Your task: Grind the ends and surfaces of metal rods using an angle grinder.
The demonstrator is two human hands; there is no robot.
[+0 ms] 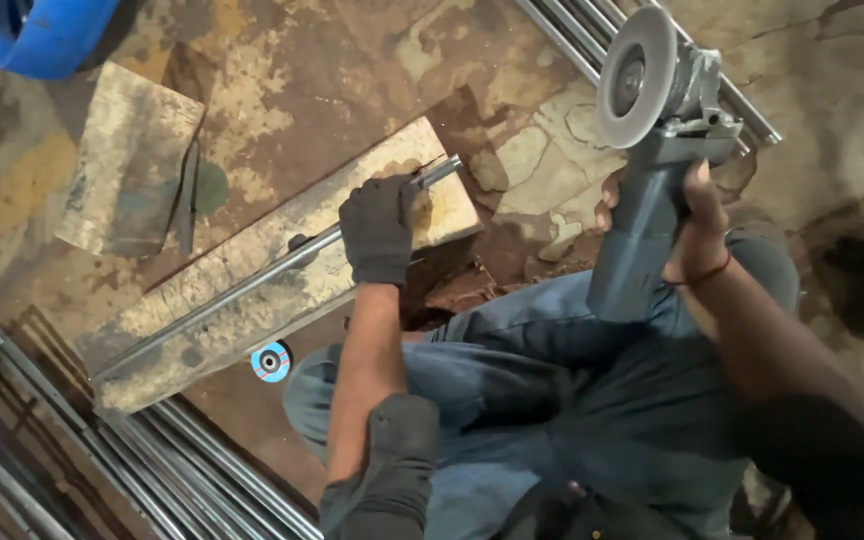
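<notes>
Item 1, nearest: the person's knees in blue trousers are folding up under the camera, with both forearms reaching forward over them.

Item 2: the left hand (379, 228), in a dark glove, is closing around a thin steel rod (252, 282) and pressing it down onto a long, worn wooden plank (292, 262). The grip is narrow and full, fingers wrapping over the rod near its far-right end. The rod's long axis is running diagonally, from lower left to upper right, lying along the plank; only a short stub is sticking out past the glove toward the upper right. The forearm is coming in nearly straight from below, wrist bending down over the rod.

Item 3: the right hand (697, 225), bare with a red thread at the wrist, is holding an angle grinder (652, 150) by its grey body, fingers clasping it firmly. The disc is pointing up and away, tilting clear of the work. The rod's free end is lying to the left of the disc and well apart from it; the left hand is the nearer one to the rod.

Item 4: a small blue spare disc (271, 361) is lying on the floor just below the plank.

Item 5, farthest: a bundle of steel bars (592, 40) is lying behind the grinder, and a blue tub (42, 35) is sitting at the upper left corner.
</notes>
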